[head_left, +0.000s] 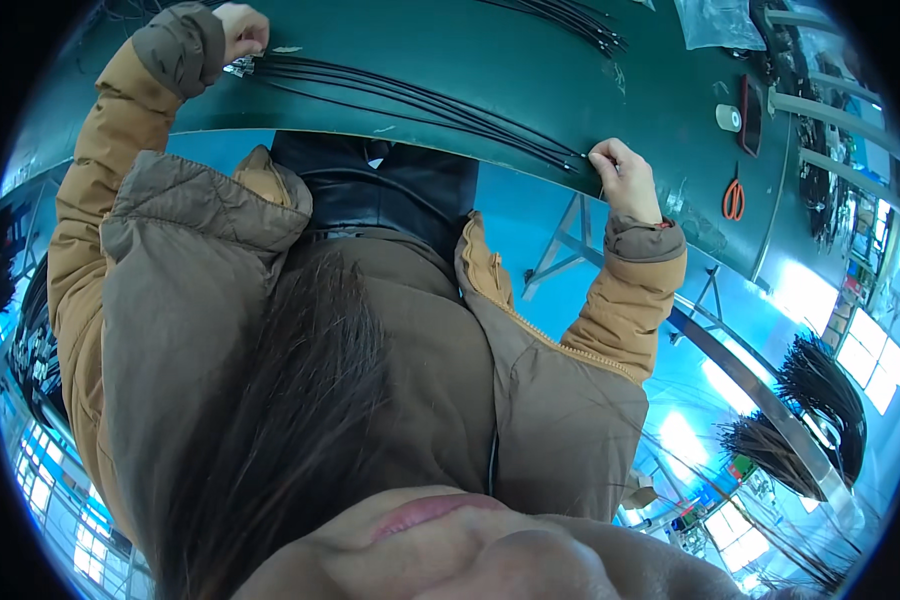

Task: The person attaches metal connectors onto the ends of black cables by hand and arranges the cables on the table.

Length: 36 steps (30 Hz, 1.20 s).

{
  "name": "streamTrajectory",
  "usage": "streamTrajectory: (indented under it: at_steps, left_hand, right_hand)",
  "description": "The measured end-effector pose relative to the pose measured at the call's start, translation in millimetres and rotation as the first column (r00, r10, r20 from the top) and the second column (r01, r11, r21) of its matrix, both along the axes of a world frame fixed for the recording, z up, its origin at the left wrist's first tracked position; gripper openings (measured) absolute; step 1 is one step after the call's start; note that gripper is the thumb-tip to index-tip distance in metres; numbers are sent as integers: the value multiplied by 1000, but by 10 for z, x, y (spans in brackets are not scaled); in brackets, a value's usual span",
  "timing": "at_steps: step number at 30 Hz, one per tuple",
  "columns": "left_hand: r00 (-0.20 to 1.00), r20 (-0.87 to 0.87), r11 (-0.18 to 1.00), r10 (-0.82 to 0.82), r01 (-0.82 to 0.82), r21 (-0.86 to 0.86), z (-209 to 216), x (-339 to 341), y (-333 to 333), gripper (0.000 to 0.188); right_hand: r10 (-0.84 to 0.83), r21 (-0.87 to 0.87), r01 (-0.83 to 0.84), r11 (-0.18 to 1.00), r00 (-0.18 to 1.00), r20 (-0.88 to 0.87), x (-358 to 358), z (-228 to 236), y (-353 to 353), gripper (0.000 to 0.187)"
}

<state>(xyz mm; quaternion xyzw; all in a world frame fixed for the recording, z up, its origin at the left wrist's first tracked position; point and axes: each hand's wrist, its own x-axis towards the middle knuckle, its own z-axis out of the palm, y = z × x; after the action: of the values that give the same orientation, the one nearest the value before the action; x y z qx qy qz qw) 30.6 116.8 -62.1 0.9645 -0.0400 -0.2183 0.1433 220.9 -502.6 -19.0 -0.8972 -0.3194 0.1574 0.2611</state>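
Note:
A loose row of long, thin black cables [400, 92] stretches across the near side of the green worktable [670, 110], close to its front edge. Silvery metal fittings [240, 66] show at their left ends. Over these fittings is my left hand [242, 30], its fingers curled and closed; what they grip is hidden. At the cables' right ends my right hand [625, 178] has thumb and forefinger pinched together, and the tip of one black cable reaches into the pinch. Small dark end pieces of other cables lie just beside those fingertips.
Another black cable bundle [570, 22] lies farther back. To the right are orange-handled scissors [733, 200], a white tape roll [729, 118], a phone [751, 118] and a clear plastic bag [720, 22]. Metal rack bars [830, 110] edge the table's right side; cable bundles [820, 390] hang lower right.

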Motion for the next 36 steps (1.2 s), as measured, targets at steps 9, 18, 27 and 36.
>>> streamTrajectory:
  at_steps: [9,18,27,36]
  left_hand:
    - [793,599,994,-107,80,71,312,1128,-1689,17]
    - [984,177,999,35,-30,-29,652,1152,-2360,29]
    - [892,408,968,-196,242,-63,204,1348,-3173,20]
    - [962,247,978,-116,155,-143,308,1760,-3520,30]
  right_hand:
    - [-290,246,442,863,831,-474,160,-107,-1,12]
    - [-186,323,456,829,770,-610,229,-105,38,21]
    - [-273,369,581,726,735,-621,227,-206,20,16]
    - [9,475,681,557,567,-823,394,-350,116,18]
